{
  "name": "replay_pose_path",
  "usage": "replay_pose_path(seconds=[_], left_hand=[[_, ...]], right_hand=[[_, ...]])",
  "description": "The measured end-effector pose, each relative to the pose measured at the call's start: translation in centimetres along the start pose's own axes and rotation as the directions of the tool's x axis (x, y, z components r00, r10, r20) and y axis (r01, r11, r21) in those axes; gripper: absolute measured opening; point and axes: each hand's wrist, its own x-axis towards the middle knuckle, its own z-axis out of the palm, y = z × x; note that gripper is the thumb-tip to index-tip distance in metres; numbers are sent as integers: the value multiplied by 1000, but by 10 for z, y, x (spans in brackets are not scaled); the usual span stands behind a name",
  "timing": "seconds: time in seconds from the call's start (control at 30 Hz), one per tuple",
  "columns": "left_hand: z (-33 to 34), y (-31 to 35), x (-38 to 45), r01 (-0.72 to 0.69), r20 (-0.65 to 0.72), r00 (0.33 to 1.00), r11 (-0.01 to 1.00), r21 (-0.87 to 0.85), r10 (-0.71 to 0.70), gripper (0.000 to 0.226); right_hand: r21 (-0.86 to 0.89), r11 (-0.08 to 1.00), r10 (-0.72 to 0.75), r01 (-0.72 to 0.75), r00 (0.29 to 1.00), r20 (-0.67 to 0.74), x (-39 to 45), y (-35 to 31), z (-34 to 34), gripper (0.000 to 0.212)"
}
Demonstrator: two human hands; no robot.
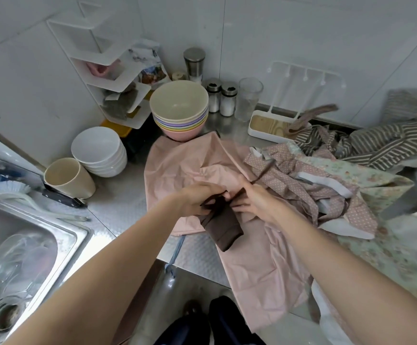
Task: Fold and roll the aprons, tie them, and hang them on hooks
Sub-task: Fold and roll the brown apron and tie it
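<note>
Lying on the pink apron (177, 168) spread over the steel counter (123, 207), the rolled brown apron (223, 227) sits between both hands in the head view. The left hand (200, 197) pinches its dark tie (211, 201) at the roll's top; the right hand (254, 202) grips the other strand, drawn up taut. More aprons (339, 170) lie heaped at right.

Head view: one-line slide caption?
Both hands, left hand and right hand, tie the strap around a rolled brown apron on the pink apron.
</note>
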Motion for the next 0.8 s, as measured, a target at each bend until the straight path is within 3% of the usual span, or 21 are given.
replay_pose_path(seconds=[0.1,0.2,0.27,0.43,0.53,0.63,0.8], left_hand=[[6,7,7,79,61,994,991,109,-86,25],[12,13,12,136,61,987,980,146,-146,20],[12,13,14,156,66,985,983,97,-162,17],[9,19,14,165,142,974,983,81,-176,26],[13,20,17,198,114,972,976,91,-207,39],[16,17,19,190,84,977,979,75,-196,58],[30,9,12,77,69,994,990,115,-85,18]], right_hand=[[-28,999,-30,28,997,-70,6,1,1,45],[-89,994,-76,60,981,-179,19,0,5,24],[-177,983,-62,45,994,-89,22,1,5,6],[-335,940,23,62,970,243,12,5,5,24],[-203,978,12,51,954,299,11,6,1,15],[8,998,-68,68,981,184,16,8,0,16],[142,990,-18,-4,987,158,18,11,3,27]])
